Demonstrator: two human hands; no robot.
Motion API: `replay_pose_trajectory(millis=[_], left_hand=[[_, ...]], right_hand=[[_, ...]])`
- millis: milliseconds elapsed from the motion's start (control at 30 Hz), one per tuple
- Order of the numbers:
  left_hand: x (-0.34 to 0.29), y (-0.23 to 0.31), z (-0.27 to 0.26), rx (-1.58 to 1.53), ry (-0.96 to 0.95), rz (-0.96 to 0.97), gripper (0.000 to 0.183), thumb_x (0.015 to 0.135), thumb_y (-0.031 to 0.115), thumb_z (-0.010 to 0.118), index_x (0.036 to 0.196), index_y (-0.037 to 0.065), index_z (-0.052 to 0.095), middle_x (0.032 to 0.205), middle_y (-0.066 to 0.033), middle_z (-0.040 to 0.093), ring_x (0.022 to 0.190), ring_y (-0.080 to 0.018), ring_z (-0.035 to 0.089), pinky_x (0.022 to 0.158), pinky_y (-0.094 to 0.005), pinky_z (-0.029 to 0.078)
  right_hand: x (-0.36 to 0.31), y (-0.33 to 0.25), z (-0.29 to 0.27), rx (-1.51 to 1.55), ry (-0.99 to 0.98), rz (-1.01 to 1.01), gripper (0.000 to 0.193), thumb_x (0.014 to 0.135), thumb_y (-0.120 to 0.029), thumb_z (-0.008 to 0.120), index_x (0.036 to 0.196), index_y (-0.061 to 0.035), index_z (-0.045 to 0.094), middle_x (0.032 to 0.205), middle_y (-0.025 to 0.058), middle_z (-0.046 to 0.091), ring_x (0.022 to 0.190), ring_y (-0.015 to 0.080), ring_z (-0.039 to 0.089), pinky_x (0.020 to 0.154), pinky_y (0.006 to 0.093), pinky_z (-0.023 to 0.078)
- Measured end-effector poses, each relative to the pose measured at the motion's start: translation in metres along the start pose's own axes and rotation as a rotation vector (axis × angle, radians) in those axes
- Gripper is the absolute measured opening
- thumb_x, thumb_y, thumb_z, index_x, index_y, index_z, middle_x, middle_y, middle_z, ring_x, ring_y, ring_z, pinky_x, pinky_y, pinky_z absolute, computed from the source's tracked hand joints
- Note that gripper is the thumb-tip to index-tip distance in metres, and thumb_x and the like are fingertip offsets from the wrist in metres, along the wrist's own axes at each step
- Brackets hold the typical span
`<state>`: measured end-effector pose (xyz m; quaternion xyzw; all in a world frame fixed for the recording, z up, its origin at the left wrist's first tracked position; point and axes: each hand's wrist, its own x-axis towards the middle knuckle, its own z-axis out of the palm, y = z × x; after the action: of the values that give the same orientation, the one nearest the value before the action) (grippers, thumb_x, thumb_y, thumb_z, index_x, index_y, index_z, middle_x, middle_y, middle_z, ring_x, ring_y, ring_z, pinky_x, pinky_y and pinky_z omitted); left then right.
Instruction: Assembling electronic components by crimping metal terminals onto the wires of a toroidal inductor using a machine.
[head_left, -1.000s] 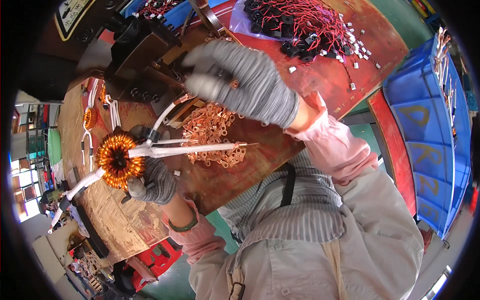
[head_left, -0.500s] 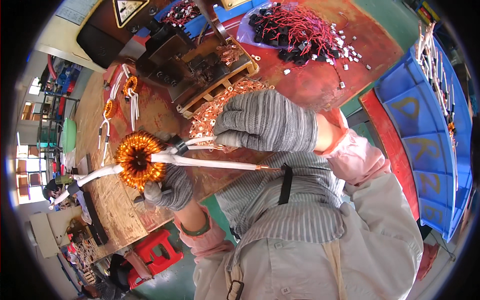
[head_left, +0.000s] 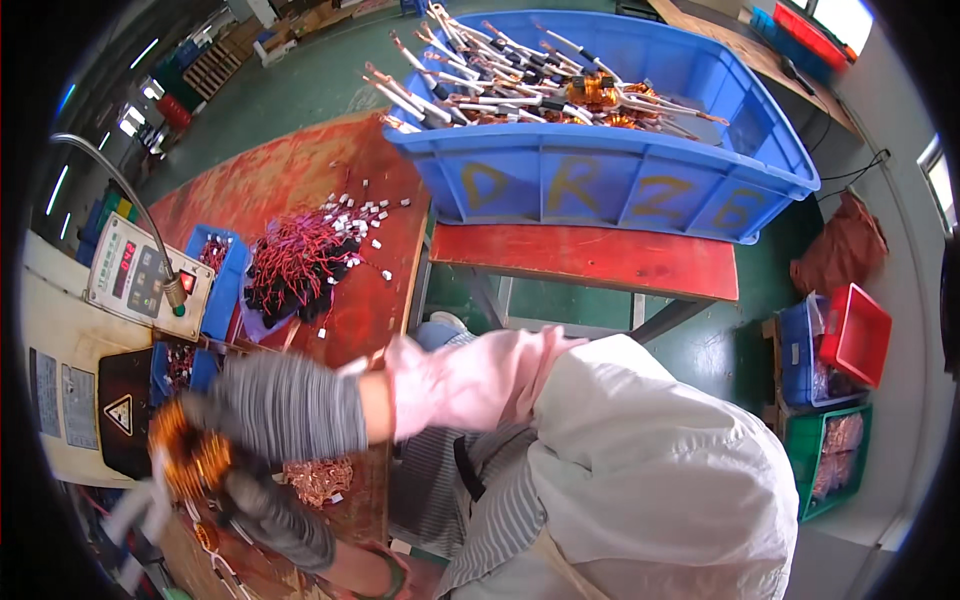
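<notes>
A copper-wound toroidal coil [head_left: 185, 455] with white-sleeved leads is at the lower left, smeared by motion. My right hand [head_left: 285, 405], in a grey striped glove, reaches across from the right with its fingers closed over the coil's upper side. From below, my left hand [head_left: 275, 515], gloved alike, grips the coil's lower right side. The coil partly hides the fingertips of both hands. The white leads [head_left: 145, 505] hang as a blur beside the coil. Another small coil [head_left: 206, 537] with white leads lies on the table below.
A big blue bin [head_left: 610, 185] full of coils with white leads stands on a red bench [head_left: 580, 262]. Red wires [head_left: 295, 260] with white connectors heap on the table. Copper terminals [head_left: 320, 482] lie near my hands. A machine control box [head_left: 145, 270] stands at left.
My view has swung to the right, bringing the blue bin to the top. The coil is now at the lower left, and my right hand has moved from its leads onto its body.
</notes>
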<state>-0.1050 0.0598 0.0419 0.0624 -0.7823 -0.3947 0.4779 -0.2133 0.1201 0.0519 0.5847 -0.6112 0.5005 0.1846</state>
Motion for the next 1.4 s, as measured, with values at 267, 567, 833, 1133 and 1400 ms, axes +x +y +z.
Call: replay_pose_trajectory(millis=[267,567,833,1133,1400], left_hand=[[-0.029,-0.007,-0.013,-0.055,-0.682,0.063,0.060,0.074,0.024,0.070,0.123,0.002,0.044,0.114,-0.0127,0.056,0.105,-0.0220,0.055,0.090,-0.0329,0.042],[-0.107,-0.095,-0.175,0.381,-0.394,-0.647,0.052,0.079,0.035,0.064,0.116,0.001,0.051,0.103,-0.0133,0.061,0.096,-0.0210,0.059,0.084,-0.0309,0.046],[-0.023,-0.246,-0.304,1.203,-0.073,-0.764,0.048,0.080,0.039,0.056,0.116,0.007,0.052,0.109,-0.0203,0.056,0.101,-0.0314,0.055,0.087,-0.0381,0.044],[-0.010,-0.389,-0.362,1.109,-0.100,-0.959,0.046,0.078,0.043,0.055,0.112,0.012,0.053,0.103,-0.0210,0.058,0.094,-0.0366,0.057,0.082,-0.0395,0.045],[-0.117,-0.208,-0.287,0.449,0.219,-0.945,0.022,0.080,0.020,0.062,0.090,0.003,0.052,0.077,-0.0035,0.052,0.064,-0.0113,0.041,0.056,-0.0241,0.036]], right_hand=[[-0.048,0.124,-0.267,-0.712,-0.105,0.371,0.031,0.075,-0.009,0.053,0.106,-0.0017,0.054,0.085,0.0119,0.058,0.080,0.0245,0.057,0.066,0.0351,0.045],[-0.082,0.182,-0.354,-0.718,-0.037,0.530,0.030,0.077,-0.001,0.051,0.108,-0.0014,0.054,0.097,0.0111,0.056,0.091,0.0231,0.055,0.075,0.0335,0.045],[-0.069,0.093,-0.276,-0.349,0.123,0.326,0.031,0.079,0.005,0.050,0.109,-0.0012,0.054,0.107,0.0103,0.055,0.100,0.0219,0.053,0.083,0.0321,0.045],[-0.040,0.040,-0.032,-0.239,-0.496,0.072,0.018,0.074,-0.013,0.065,0.091,-0.0083,0.060,0.085,0.0088,0.059,0.078,0.0281,0.057,0.067,0.0352,0.046],[-0.071,-0.001,0.151,0.695,-0.712,0.200,0.034,0.083,-0.026,0.058,0.113,-0.0104,0.052,0.091,0.0113,0.059,0.078,0.0275,0.059,0.068,0.0337,0.049]])
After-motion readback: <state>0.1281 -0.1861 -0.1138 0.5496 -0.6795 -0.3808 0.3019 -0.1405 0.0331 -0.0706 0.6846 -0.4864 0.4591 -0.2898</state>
